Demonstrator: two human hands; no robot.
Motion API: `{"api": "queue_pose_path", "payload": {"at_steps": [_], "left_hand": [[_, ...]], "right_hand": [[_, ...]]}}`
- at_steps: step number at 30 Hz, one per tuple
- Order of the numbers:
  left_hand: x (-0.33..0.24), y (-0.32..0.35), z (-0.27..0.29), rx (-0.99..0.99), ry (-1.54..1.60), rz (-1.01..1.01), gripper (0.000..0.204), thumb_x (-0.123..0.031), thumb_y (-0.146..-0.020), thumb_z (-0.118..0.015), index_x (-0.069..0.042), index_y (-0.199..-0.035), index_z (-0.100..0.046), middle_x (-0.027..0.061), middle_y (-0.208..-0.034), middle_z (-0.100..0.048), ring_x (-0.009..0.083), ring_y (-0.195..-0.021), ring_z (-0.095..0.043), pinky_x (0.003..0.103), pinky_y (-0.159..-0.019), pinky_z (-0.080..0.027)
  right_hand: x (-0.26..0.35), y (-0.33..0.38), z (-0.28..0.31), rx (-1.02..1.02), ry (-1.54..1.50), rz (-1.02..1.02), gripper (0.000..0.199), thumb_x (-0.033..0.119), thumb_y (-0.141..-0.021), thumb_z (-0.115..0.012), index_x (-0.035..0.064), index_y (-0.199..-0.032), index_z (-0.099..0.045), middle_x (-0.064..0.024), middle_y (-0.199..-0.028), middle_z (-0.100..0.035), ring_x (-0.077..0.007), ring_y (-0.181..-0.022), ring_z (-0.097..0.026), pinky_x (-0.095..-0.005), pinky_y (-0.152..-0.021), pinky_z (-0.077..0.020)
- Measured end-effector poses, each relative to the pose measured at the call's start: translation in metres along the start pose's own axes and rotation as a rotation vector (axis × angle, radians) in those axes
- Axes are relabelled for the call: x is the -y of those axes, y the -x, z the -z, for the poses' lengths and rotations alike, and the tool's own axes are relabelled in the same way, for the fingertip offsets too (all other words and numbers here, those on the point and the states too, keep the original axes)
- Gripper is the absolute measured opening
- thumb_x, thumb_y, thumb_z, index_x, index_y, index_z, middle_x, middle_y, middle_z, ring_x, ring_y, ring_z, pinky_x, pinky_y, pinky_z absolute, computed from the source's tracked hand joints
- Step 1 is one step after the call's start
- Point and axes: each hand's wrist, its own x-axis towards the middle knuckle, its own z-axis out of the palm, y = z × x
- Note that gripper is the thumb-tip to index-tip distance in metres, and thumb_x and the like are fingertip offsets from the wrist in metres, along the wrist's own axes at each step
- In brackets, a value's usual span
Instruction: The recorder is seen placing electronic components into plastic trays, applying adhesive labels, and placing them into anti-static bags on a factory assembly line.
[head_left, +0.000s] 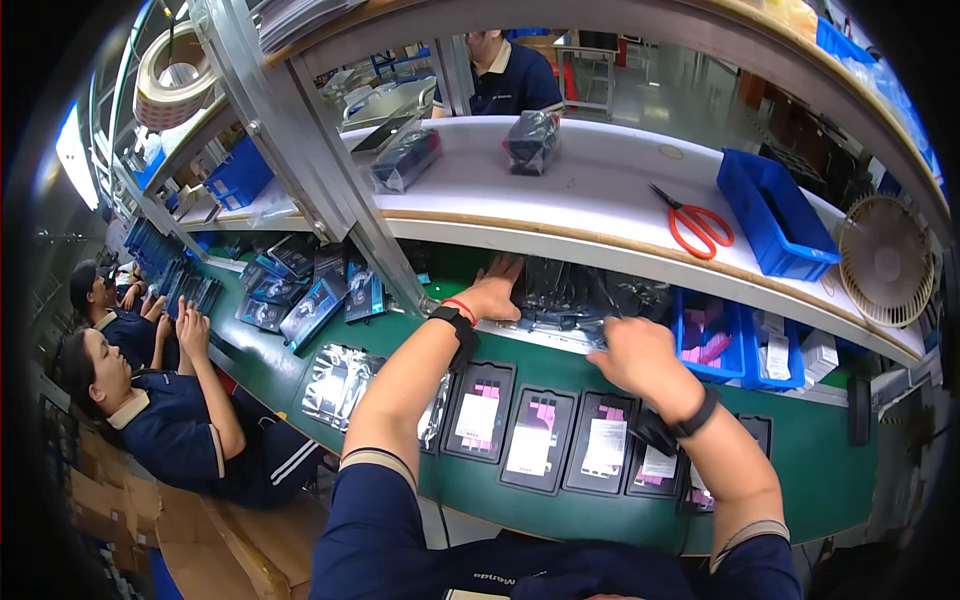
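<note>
Under the shelf lies a stack of dark trays in clear plastic [570, 290]. My left hand [490, 290] is at the stack's left end, its fingers stretched out and apart. At the front right of the stack, my right hand [645, 362] has its fingers curled down and its thumb out to the left; whatever it grips is hidden. Several black trays stand in a row on the green table before me, among them one tray [478, 448] below my left wrist. They hold pink pieces and white paper slips [605, 446].
Blue bins [712, 372] with pink pieces and white packets stand right of the stack. Boxed packages [312, 310] and a silvery plastic-wrapped piece [340, 388] lie left. The shelf bears red-handled scissors [700, 228], a blue bin [775, 220] and wrapped packs [532, 142]. Co-workers sit at left.
</note>
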Motion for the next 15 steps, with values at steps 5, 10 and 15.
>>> {"api": "queue_pose_path", "payload": {"at_steps": [5,10,15], "left_hand": [[0.03,0.008,-0.005,-0.058,0.122,-0.204,0.073,-0.02,-0.07,-0.061,0.003,-0.134,-0.032,0.0282,-0.125,-0.045,0.0381,-0.113,-0.048,0.036,-0.096,-0.039],[0.047,0.058,0.011,-0.124,0.352,-0.218,0.048,-0.015,-0.083,-0.051,0.004,-0.126,-0.041,0.0263,-0.097,-0.06,0.0402,-0.092,-0.057,0.042,-0.081,-0.046],[0.002,0.146,0.021,-0.414,0.076,-0.083,0.035,-0.005,-0.082,-0.048,0.002,-0.117,-0.052,0.0207,-0.107,-0.06,0.0353,-0.094,-0.06,0.039,-0.083,-0.048]], "right_hand": [[0.025,-0.075,-0.01,0.091,-0.051,0.03,0.032,0.033,-0.075,-0.066,0.0027,-0.086,-0.066,-0.0185,-0.086,-0.065,-0.033,-0.086,-0.063,-0.0396,-0.073,-0.0514],[0.047,-0.123,-0.032,0.101,-0.104,0.082,0.035,0.03,-0.073,-0.067,0.0034,-0.095,-0.065,-0.0215,-0.093,-0.063,-0.0339,-0.092,-0.061,-0.0394,-0.08,-0.0497],[0.054,-0.156,-0.074,0.058,0.008,0.32,0.072,0.026,-0.064,-0.063,0.008,-0.131,-0.042,-0.0238,-0.131,-0.04,-0.0366,-0.125,-0.035,-0.0446,-0.105,-0.0263]]}}
